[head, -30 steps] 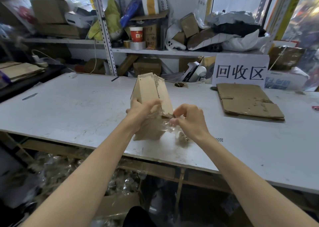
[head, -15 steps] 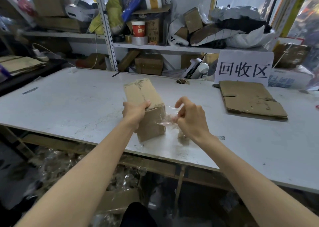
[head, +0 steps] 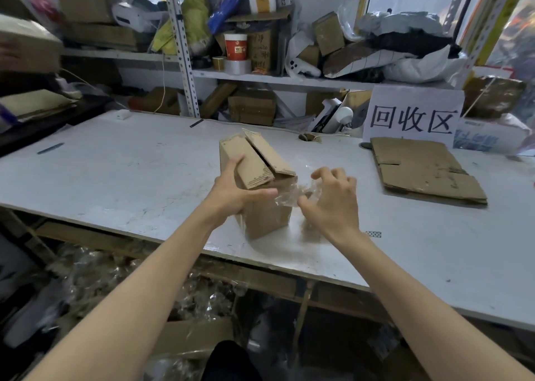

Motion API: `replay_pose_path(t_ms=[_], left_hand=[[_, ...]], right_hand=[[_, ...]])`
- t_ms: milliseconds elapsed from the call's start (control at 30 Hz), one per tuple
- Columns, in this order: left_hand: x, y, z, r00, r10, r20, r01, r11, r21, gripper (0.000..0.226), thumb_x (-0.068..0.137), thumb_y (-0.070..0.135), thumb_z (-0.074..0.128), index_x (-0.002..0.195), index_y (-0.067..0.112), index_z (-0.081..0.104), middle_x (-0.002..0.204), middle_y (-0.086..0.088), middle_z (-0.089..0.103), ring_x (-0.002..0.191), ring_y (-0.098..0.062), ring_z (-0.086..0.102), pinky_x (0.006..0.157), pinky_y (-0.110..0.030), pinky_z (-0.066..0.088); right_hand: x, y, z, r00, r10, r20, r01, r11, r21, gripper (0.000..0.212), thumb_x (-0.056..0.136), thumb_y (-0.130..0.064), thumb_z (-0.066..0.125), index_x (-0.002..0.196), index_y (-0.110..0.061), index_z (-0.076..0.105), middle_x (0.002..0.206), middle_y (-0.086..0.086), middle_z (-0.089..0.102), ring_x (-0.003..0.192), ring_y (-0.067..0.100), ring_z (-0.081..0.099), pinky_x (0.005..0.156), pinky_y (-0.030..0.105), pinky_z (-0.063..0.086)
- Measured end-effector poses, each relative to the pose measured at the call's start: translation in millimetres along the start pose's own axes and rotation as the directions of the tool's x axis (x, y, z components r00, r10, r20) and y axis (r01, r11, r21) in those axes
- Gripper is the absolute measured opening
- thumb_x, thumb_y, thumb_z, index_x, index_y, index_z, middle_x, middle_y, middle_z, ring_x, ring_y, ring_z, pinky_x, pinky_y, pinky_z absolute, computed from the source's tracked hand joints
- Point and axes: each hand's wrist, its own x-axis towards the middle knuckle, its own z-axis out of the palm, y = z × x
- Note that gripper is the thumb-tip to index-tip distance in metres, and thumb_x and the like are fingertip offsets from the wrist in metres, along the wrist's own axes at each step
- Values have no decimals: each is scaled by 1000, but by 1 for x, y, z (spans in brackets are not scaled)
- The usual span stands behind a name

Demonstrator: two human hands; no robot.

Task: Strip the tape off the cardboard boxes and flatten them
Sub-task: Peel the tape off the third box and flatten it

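Observation:
A small brown cardboard box (head: 262, 178) stands near the front edge of the white table (head: 130, 178), its two top flaps loose and slightly raised. My left hand (head: 234, 191) grips the box from the left, thumb across its front face. A crumpled strip of clear tape (head: 292, 197) stretches from the box's right side to my right hand (head: 333, 199). That hand pinches the tape between thumb and forefinger, the other fingers spread.
A flattened cardboard sheet (head: 422, 169) lies at the right of the table, in front of a white paper sign (head: 412, 117). Cluttered shelves (head: 260, 76) stand behind. Under the front edge lies a heap of crumpled clear tape (head: 121, 276).
The box went from tilted up in both hands to standing on the table. My right hand drew away to the right, peeling tape off the box, and its fingers opened out.

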Motion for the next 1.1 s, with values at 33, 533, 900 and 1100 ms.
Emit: replay_pose_path(t_ms=[33,533,900,1100], left_hand=[[0,-2,0,1000,25,-16,-25,1000,1,112,58,38,92,148,42,26,140,-4,43,117,-27,55,73,-39,56],[-9,-18,1,985,117,-124,-119,993,-7,87,61,26,93,136,37,50,125,2,54,117,-20,54,85,-46,58],[-11,-14,0,992,93,-90,-96,995,-24,81,71,18,87,138,32,44,130,-4,53,117,-23,54,90,-48,55],[-12,6,11,998,-15,-54,14,1000,-25,103,50,68,81,134,31,33,129,0,50,107,-19,59,78,-42,57]], right_hand=[[-1,-3,1,998,-33,-49,33,999,-16,33,78,-26,70,107,-12,60,106,4,54,101,22,44,72,23,35],[10,-17,2,946,293,134,-321,812,487,41,54,15,71,79,-18,75,71,-3,73,71,14,70,69,37,60],[9,-4,-8,968,159,194,-246,754,609,13,71,-27,82,78,-18,77,70,-1,74,70,14,71,69,26,59],[10,-8,-7,992,84,93,-116,891,438,3,77,-11,77,77,-12,74,67,3,71,65,19,70,71,45,58]])
